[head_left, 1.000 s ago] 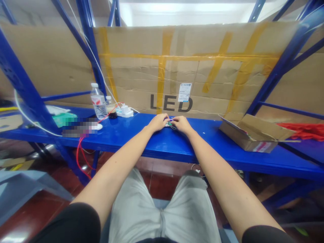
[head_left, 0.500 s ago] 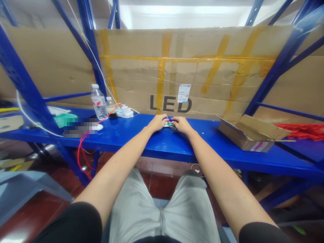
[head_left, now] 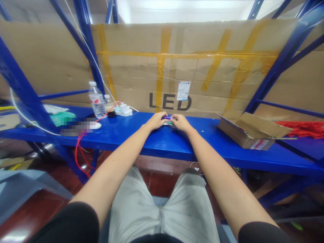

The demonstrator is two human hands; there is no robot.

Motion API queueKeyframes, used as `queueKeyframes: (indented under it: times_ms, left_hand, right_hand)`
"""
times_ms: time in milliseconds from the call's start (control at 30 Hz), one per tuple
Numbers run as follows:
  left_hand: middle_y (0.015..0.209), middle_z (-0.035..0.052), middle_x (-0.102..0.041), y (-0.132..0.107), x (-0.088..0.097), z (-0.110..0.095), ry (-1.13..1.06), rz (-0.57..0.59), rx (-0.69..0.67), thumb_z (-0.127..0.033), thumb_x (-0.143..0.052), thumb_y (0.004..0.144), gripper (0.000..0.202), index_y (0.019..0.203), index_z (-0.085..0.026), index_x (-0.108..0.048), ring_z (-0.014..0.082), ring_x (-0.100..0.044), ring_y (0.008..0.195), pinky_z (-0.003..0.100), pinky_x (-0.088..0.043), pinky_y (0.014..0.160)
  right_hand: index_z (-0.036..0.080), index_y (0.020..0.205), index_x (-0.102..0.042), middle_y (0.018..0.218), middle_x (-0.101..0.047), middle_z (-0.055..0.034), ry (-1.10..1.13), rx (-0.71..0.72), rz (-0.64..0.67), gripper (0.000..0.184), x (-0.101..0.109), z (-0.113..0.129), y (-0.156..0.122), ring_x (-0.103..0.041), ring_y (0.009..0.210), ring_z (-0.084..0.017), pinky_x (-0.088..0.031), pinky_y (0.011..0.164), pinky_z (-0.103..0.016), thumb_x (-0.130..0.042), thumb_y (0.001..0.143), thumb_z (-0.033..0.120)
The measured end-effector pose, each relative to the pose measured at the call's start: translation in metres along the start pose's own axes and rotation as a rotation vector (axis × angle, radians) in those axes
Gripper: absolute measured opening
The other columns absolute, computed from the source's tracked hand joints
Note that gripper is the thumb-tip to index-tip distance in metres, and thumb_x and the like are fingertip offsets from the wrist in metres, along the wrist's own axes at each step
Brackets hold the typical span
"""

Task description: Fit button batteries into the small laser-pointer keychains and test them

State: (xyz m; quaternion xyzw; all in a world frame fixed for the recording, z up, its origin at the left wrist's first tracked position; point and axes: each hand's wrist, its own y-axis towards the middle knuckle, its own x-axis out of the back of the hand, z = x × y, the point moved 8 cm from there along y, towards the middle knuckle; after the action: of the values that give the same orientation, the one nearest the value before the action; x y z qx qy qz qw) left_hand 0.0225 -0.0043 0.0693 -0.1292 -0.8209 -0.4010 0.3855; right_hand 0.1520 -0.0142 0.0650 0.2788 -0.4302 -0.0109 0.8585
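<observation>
My left hand and my right hand face each other low over the blue shelf board, fingers bent inward. Between their fingertips is a slim, shiny purple metallic piece, gripped from both ends. Just in front of it, on the board, lies a small cluster of silver and green metallic pieces with a thin loop at its right side. These are too small and partly covered for me to tell their kind.
An open cardboard box stands on the right of the blue shelf, near red material. On the left are a water bottle, a smaller bottle with dark liquid, a white power strip and red cables. A large carton stands behind.
More of the purple piece now shows between my fingertips. Both hands remain at nearly the same spot, and the view has tilted slightly.
</observation>
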Motion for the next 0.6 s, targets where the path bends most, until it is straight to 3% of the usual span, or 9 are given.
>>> queueKeyframes:
  times_ms: [233,600]
  left_hand:
    - [0.101,0.0086,-0.072,0.001,-0.008,-0.005,0.117,0.050,-0.067,-0.032,-0.051,0.093,0.022,0.097,-0.019,-0.069,0.0239,-0.064,0.096,0.033,-0.046,0.087]
    - [0.097,0.0057,-0.074,0.000,-0.019,0.007,0.126,0.140,0.051,-0.035,-0.047,0.094,0.028,0.090,-0.022,-0.071,0.0233,-0.064,0.089,0.031,-0.045,0.077]
  right_hand:
    - [0.015,0.080,-0.069,0.065,-0.067,-0.0033,0.082,-0.034,0.131,0.020,-0.010,0.003,-0.003,-0.056,0.060,-0.015,-0.041,0.063,-0.026,-0.055,0.090,0.025]
    - [0.017,0.076,-0.065,0.060,-0.064,-0.0007,0.076,-0.008,0.153,0.008,-0.009,0.009,-0.007,-0.058,0.056,-0.015,-0.043,0.058,-0.025,-0.060,0.082,0.018]
